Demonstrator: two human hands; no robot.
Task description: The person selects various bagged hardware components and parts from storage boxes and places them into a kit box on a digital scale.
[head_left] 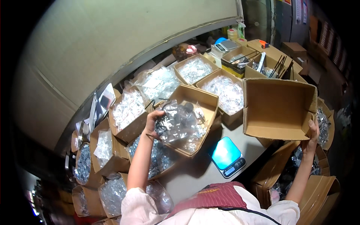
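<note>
Cardboard everywhere: the worktable (pixel 195 174) was packed with open cartons of small clear bagged parts.

Left hand (pixel 153 122) was closed around a clear plastic bag (pixel 179 123) of small dark and clear pieces, gripping it at its left edge. The bag hung over a tilted open carton (pixel 202 99) that leaned on the boxes beside it, and it covered most of that carton's inside. Thin black loops stuck out near the fingers; could not tell what they were.

Right hand (pixel 312 137) held an empty cardboard box (pixel 277 108) by its lower right corner, fingers wrapped on the edge. The box was tipped on its side with the open face toward the camera, lifted above the table's right end. Inside was bare.

Between the 2 hands, a small digital scale (pixel 227 155) with a blue top lay flat on the table, just below the tilted carton and well apart from both hands.

Behind it, 2 more cartons (pixel 225 93) of clear bags sat side by side. A second scale (pixel 225 45) sat at the far end, near a tray of long dark tools (pixel 279 67).
</note>
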